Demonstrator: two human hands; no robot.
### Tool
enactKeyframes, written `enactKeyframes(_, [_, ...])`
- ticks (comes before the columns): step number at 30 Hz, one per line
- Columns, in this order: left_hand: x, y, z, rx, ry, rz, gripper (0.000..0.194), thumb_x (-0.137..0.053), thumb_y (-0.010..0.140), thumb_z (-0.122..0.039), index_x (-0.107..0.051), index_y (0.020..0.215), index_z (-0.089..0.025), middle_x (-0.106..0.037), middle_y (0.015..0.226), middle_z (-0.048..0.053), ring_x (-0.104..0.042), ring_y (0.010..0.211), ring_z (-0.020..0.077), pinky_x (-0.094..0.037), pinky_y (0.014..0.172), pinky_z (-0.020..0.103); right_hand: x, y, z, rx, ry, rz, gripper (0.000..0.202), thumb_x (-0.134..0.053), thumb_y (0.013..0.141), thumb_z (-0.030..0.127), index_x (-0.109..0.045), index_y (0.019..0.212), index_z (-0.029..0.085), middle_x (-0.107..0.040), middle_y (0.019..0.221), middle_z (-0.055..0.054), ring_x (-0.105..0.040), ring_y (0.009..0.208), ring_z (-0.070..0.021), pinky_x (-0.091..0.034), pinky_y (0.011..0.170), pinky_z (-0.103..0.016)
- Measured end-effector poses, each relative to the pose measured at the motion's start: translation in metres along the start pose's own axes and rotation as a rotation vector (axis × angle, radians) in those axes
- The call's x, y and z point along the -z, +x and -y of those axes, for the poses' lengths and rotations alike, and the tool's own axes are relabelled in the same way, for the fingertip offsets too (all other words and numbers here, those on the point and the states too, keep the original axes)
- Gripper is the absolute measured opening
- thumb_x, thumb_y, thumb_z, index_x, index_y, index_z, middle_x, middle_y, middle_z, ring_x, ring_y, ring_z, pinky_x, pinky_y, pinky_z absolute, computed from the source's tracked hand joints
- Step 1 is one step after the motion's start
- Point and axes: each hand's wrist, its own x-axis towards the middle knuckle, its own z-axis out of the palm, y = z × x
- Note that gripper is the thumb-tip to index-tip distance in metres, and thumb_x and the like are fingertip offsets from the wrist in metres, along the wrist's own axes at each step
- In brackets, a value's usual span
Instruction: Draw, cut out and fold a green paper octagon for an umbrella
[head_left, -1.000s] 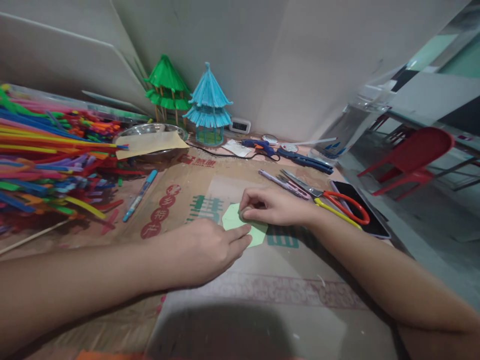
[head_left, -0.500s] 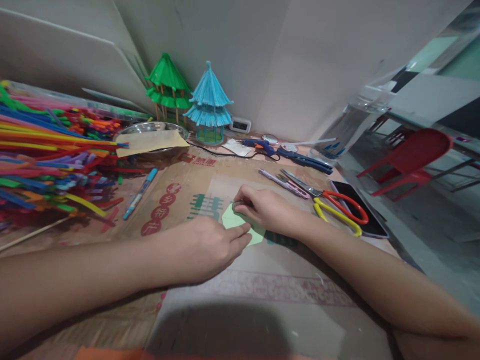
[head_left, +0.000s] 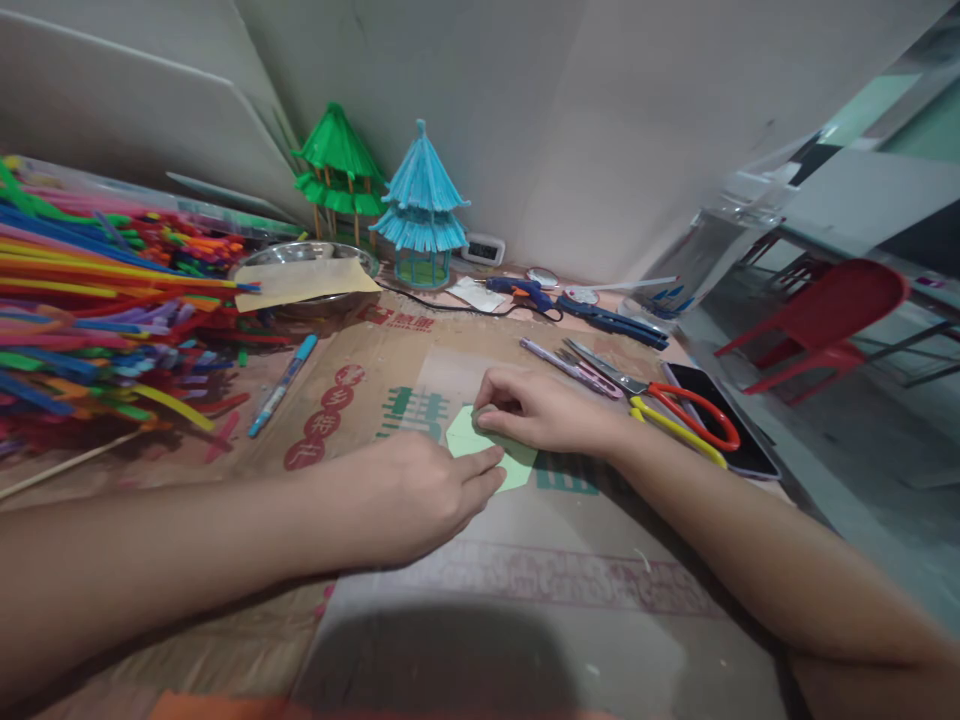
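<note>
A light green paper piece with angled corners lies flat on the cardboard, partly covered by both hands. My left hand rests over its lower left side, fingers stretched out and pressing on the paper. At the paper's upper edge, my right hand is closed, thumb and fingertips pinched together. Something small and greyish may be at those fingertips, but I cannot make it out. Scissors with red and yellow handles and a pale purple pen-like tool lie just beyond the right hand.
Colourful pipe cleaners crowd the left, near a blue marker. Behind stand green and blue pavilion models, a metal bowl and a glue gun. A phone and clear jug are at right.
My right hand has shifted slightly right and away from the left hand, showing more of the green paper. The left hand stays in nearly the same place.
</note>
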Motion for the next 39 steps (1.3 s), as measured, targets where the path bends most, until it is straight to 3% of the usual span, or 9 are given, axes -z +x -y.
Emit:
enactKeyframes(5, [0.004, 0.003, -0.001, 0.017, -0.022, 0.032, 0.029, -0.05, 0.097, -0.009, -0.069, 0.12, -0.011, -0.078, 0.103, 0.012, -0.072, 0.067, 0.0221, -0.052, 0.054, 0.034, -0.012, 0.0, 0.0, -0.023, -0.111, -0.076, 0.007, -0.063, 0.097, 0.027, -0.06, 0.101, 0.021, -0.071, 0.084, -0.002, -0.063, 0.074, -0.017, -0.043, 0.069, -0.028])
enactKeyframes(10, [0.004, 0.004, -0.001, 0.024, -0.002, 0.072, 0.032, -0.05, 0.097, -0.01, -0.068, 0.124, -0.012, -0.079, 0.106, 0.013, -0.071, 0.066, 0.0214, -0.05, 0.053, 0.033, -0.02, 0.001, -0.003, -0.05, -0.178, -0.136, 0.009, -0.064, 0.098, 0.028, -0.061, 0.103, 0.022, -0.073, 0.084, -0.003, -0.064, 0.074, -0.0178, -0.04, 0.067, -0.027])
enactKeyframes(15, [0.002, 0.003, 0.0, 0.01, 0.012, 0.032, 0.036, -0.048, 0.099, -0.011, -0.067, 0.13, -0.01, -0.079, 0.112, 0.015, -0.074, 0.071, 0.023, -0.052, 0.054, 0.034, -0.025, 0.003, -0.001, -0.101, -0.209, -0.172, 0.007, -0.064, 0.097, 0.025, -0.06, 0.102, 0.022, -0.073, 0.086, -0.004, -0.064, 0.077, -0.0185, -0.039, 0.067, -0.028])
enactKeyframes(19, [0.001, 0.0, 0.0, 0.009, 0.022, 0.001, 0.034, -0.05, 0.099, -0.012, -0.067, 0.13, -0.01, -0.077, 0.123, 0.017, -0.074, 0.068, 0.0215, -0.053, 0.055, 0.034, -0.017, 0.006, -0.005, -0.107, 0.002, -0.199, 0.011, -0.063, 0.097, 0.03, -0.057, 0.099, 0.021, -0.069, 0.082, -0.002, -0.063, 0.074, -0.0177, -0.044, 0.067, -0.028])
enactKeyframes(22, [-0.001, 0.0, 0.0, 0.001, 0.036, -0.026, 0.035, -0.05, 0.1, -0.012, -0.066, 0.131, -0.009, -0.074, 0.134, 0.019, -0.075, 0.069, 0.0217, -0.054, 0.054, 0.035, -0.007, 0.005, -0.006, -0.103, 0.173, -0.106, 0.015, -0.066, 0.095, 0.033, -0.056, 0.097, 0.021, -0.071, 0.086, -0.003, -0.067, 0.079, -0.0182, -0.049, 0.071, -0.028])
enactKeyframes(26, [-0.002, 0.001, 0.0, -0.004, 0.025, -0.015, 0.033, -0.05, 0.1, -0.012, -0.066, 0.129, -0.009, -0.078, 0.118, 0.014, -0.075, 0.069, 0.024, -0.054, 0.052, 0.039, -0.006, 0.001, -0.002, -0.051, 0.048, -0.044, 0.011, -0.066, 0.094, 0.029, -0.059, 0.094, 0.021, -0.069, 0.083, -0.002, -0.062, 0.074, -0.0163, -0.045, 0.069, -0.028])
enactKeyframes(31, [-0.002, 0.003, 0.0, -0.003, 0.027, -0.014, 0.029, -0.049, 0.102, -0.014, -0.067, 0.124, -0.011, -0.08, 0.108, 0.011, -0.074, 0.067, 0.0241, -0.053, 0.051, 0.039, -0.02, 0.003, -0.004, -0.043, -0.061, -0.167, 0.009, -0.064, 0.094, 0.028, -0.057, 0.096, 0.021, -0.063, 0.076, 0.001, -0.057, 0.068, -0.0152, -0.039, 0.064, -0.028])
enactKeyframes(36, [-0.006, 0.0, 0.001, 0.025, 0.045, -0.073, 0.034, -0.042, 0.106, -0.018, -0.068, 0.127, -0.012, -0.075, 0.135, 0.011, -0.073, 0.062, 0.0229, -0.053, 0.049, 0.043, -0.014, 0.007, -0.013, -0.118, 0.364, -0.252, 0.024, -0.068, 0.089, 0.04, -0.052, 0.096, 0.022, -0.062, 0.071, 0.004, -0.056, 0.059, -0.0134, -0.04, 0.053, -0.025])
enactKeyframes(39, [-0.005, -0.003, 0.002, -0.009, 0.013, -0.106, 0.035, -0.043, 0.105, -0.017, -0.065, 0.132, -0.013, -0.072, 0.141, 0.009, -0.073, 0.066, 0.0224, -0.055, 0.052, 0.043, -0.004, 0.005, -0.015, -0.145, 0.593, -0.319, 0.034, -0.072, 0.086, 0.048, -0.05, 0.096, 0.024, -0.063, 0.071, 0.006, -0.055, 0.049, -0.0105, -0.038, 0.046, -0.023])
